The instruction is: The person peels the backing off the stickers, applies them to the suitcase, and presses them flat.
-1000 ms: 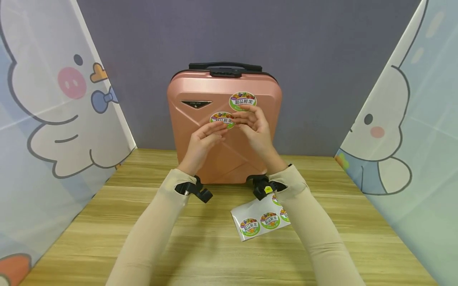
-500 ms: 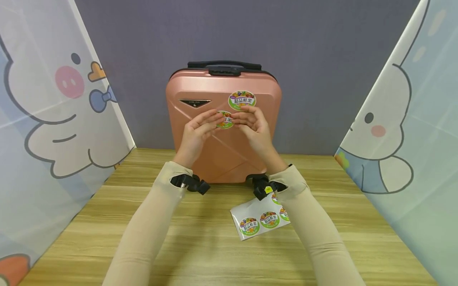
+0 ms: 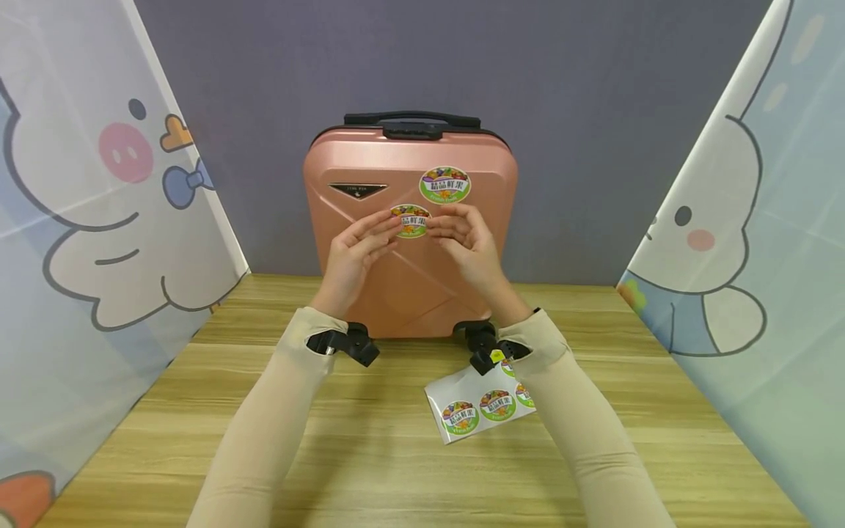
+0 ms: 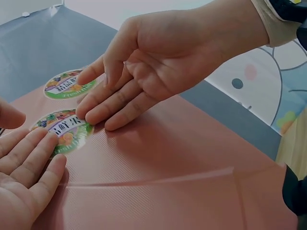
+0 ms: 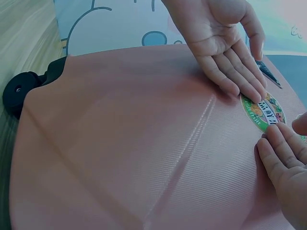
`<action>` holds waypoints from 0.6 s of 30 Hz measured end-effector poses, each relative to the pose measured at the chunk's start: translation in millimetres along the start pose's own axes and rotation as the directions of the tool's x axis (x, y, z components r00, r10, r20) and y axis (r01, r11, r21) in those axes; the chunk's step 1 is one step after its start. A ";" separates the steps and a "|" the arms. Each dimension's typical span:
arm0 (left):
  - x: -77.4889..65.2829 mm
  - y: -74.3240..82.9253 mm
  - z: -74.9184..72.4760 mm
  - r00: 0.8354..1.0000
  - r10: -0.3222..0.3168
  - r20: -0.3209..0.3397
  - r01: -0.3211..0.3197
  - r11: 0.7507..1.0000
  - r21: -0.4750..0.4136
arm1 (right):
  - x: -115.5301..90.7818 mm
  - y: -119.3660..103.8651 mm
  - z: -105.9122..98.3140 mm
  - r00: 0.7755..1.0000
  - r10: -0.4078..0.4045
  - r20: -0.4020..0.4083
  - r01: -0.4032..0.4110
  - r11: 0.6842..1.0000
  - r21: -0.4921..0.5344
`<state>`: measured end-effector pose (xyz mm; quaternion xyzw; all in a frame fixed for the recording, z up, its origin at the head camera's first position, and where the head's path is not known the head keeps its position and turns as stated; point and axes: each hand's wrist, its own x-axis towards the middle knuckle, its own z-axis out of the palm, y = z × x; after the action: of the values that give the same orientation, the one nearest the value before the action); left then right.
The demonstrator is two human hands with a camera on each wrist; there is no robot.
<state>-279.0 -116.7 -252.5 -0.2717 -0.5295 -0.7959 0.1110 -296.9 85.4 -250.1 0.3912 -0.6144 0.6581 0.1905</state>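
A pink hard-shell suitcase (image 3: 409, 293) stands upright on the table. On its front, an oval fruit-label sticker (image 3: 413, 224) lies between my two hands. My left hand (image 3: 350, 257) touches the sticker's left side with nearly straight fingers, covering part of the print. From the other side, the fingertips of my right hand (image 3: 472, 246) rest at its right edge, palm turned inward. The left wrist view shows both sets of fingers extended over the lower sticker (image 4: 67, 136). Up and to the right of it, a matching upper sticker (image 3: 445, 185) lies flat on the shell.
A white sheet of stickers (image 3: 462, 407) lies on the wooden table (image 3: 383, 469), partly under my right forearm. A black triangular badge (image 3: 359, 191) sits at the suitcase's upper left. Behind stands a grey backdrop (image 3: 594, 147), with cartoon-printed panels (image 3: 700, 191) at both sides.
My left hand has shifted left across the lower sticker, uncovering more of it. My right fingers have dropped slightly, off the upper sticker's lower edge in the head view.
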 end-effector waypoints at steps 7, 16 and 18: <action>-6.2 -8.9 -0.3 1.000 -0.020 0.002 0.020 0.999 0.046 | -7.7 0.3 -3.7 0.999 0.043 0.024 -0.043 0.999 -0.002; -17.5 -23.8 1.6 0.999 -0.047 0.010 0.047 0.998 0.041 | -20.8 3.1 -10.2 0.999 0.047 0.027 -0.046 0.999 -0.027; -20.0 -28.3 2.7 0.998 -0.054 0.018 0.054 0.998 0.031 | -24.4 3.4 -11.8 0.998 0.054 0.024 -0.053 0.998 -0.033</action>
<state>-274.6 -104.8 -284.9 -0.2629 -0.5495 -0.7880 0.0887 -287.6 101.8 -270.0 0.3797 -0.6376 0.6481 0.1713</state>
